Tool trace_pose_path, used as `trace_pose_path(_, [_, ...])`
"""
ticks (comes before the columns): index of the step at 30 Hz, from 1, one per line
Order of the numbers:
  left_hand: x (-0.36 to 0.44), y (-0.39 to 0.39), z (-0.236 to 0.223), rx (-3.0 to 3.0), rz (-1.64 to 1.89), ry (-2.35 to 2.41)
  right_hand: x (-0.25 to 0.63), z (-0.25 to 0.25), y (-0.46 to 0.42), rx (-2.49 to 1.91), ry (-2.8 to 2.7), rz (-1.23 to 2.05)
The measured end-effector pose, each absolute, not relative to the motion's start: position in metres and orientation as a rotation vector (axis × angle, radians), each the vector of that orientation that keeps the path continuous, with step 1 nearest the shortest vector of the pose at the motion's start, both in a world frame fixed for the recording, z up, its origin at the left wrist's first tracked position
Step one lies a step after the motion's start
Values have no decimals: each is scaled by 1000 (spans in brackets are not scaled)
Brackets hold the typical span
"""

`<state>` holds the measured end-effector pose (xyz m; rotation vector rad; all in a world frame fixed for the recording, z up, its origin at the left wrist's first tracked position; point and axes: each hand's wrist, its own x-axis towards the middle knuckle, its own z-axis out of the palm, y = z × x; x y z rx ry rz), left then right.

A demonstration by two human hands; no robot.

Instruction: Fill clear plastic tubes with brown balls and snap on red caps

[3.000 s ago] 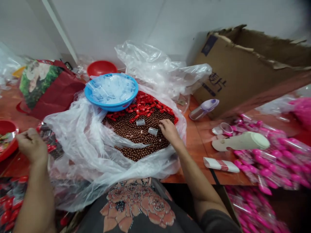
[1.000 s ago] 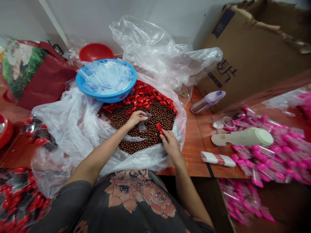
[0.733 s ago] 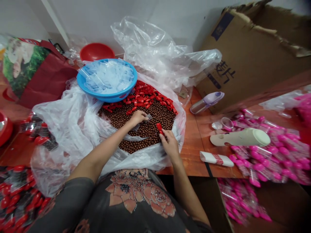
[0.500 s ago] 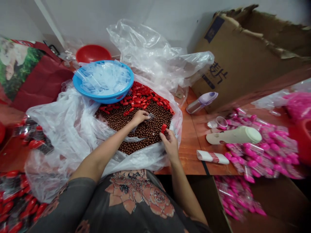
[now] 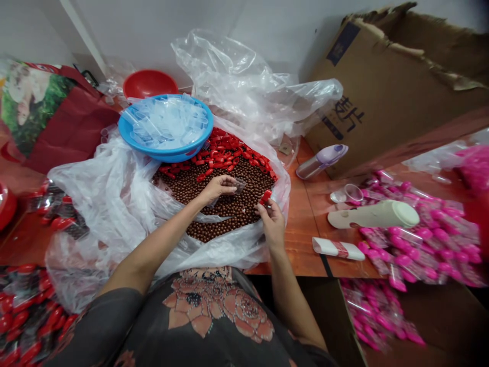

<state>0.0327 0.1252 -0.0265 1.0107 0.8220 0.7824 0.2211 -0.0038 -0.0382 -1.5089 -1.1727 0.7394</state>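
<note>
My left hand [image 5: 217, 187] lies curled over the brown beads [image 5: 237, 216], its fingertips pinching a small clear plastic tube [image 5: 240, 186]. At about one o'clock from my chest, my right hand [image 5: 272, 221] pinches a red cap [image 5: 265, 196] between thumb and forefinger, just above the beads' edge. The beads fill a clear plastic sheet [image 5: 183, 252], with more red caps [image 5: 229, 153] heaped at twelve o'clock. A blue basin [image 5: 124, 133] of clear tubes sits at eleven o'clock, touching the caps. Pink-capped packets [image 5: 420, 250] lie at three o'clock.
</note>
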Motion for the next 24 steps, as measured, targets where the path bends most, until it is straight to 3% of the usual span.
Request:
trace_pose_path(7, [8,128,-20,1305,480,1111,218,-34,-5,-1498,-1070,815])
trace_pose_path(13, [35,138,-20,1470,204,1250,220,-38,-11,-1491,-1083,801])
trace_pose_path(24, [40,135,-38,1237,438,861,221,-33,-10,-1476,-1049,801])
